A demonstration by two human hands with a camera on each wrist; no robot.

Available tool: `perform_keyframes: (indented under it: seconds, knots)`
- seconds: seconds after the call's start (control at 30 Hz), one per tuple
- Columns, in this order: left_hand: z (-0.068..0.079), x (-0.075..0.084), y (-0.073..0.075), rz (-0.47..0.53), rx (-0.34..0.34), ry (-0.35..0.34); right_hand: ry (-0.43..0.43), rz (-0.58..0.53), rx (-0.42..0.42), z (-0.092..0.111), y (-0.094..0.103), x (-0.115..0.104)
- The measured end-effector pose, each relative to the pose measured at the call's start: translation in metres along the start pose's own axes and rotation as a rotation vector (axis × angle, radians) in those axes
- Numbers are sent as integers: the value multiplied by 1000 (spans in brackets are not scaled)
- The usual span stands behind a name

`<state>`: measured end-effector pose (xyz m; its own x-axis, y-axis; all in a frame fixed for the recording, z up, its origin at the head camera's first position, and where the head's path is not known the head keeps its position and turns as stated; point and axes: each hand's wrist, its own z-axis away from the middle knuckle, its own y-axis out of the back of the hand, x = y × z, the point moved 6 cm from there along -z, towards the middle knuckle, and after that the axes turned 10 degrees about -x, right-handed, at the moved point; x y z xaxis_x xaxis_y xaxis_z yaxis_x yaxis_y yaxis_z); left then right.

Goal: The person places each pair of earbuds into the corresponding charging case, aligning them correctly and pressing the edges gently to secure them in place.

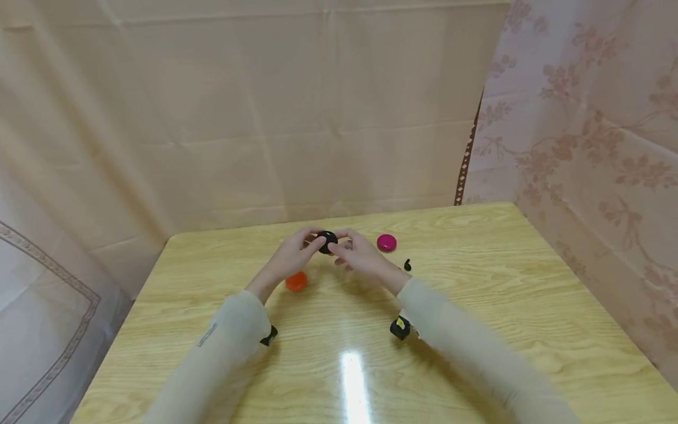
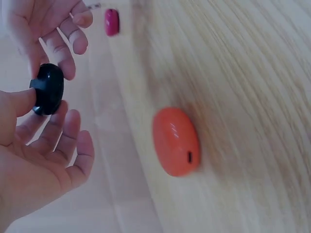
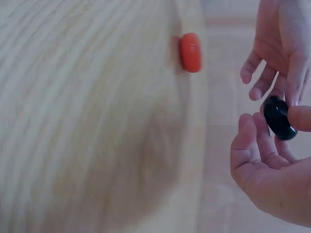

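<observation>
Both hands hold a small, glossy black earbud case (image 1: 328, 242) above the far part of the table. My left hand (image 1: 290, 254) pinches it from the left, thumb on the near face. From the other side my right hand (image 1: 362, 254) grips it between thumb and fingers. The left wrist view shows the black case (image 2: 50, 90) between the two hands, its lid looking closed. An orange case (image 1: 296, 281) with a small dark port slot lies on the table below my left hand. To the right of my right hand sit a magenta case (image 1: 386, 242) and a black earbud (image 1: 407, 265).
The wood-grain table (image 1: 477, 282) ends at the back against a beige curtain (image 1: 318, 118). A flowered cloth (image 1: 598, 147) hangs along the right side. Dark wrist cameras, such as the right one (image 1: 400, 327), hang under the sleeves near the tabletop.
</observation>
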<state>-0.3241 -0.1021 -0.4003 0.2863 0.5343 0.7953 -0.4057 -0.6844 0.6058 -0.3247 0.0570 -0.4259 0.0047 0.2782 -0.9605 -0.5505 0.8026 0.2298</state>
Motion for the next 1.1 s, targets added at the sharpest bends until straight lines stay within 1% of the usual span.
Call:
perform_keyframes:
  seconds: [0.1, 0.17, 0.3, 0.4, 0.43, 0.53, 0.67, 0.73, 0.83, 0.93, 1.1]
  knots:
    - [4, 15, -3, 2, 5, -58, 8, 44, -28, 15, 10, -10]
    - [7, 25, -5, 0, 7, -101, 29, 94, -47, 24, 17, -16]
    - [12, 45, -9, -15, 7, -198, 102, 200, -86, 40, 27, -25]
    - [16, 57, -14, -33, 4, -246, 161, 240, -126, 50, 31, -26]
    - [17, 59, -16, -39, -1, -252, 172, 241, -137, 53, 32, -26]
    - [19, 62, -22, -40, -14, -239, 179, 234, -146, 61, 33, -23]
    - [22, 58, -29, 1, -23, -210, 142, 169, -103, 72, 37, -18]
    - [23, 56, -32, 27, -29, -213, 133, 111, -96, 76, 38, -17]
    - [25, 53, -36, 45, -39, -234, 145, 65, -106, 79, 38, -15]
    - [27, 53, -40, 38, -34, -263, 165, 71, -117, 81, 37, -14]
    - [31, 54, -43, 38, -23, -271, 188, 129, -75, 84, 39, -14]
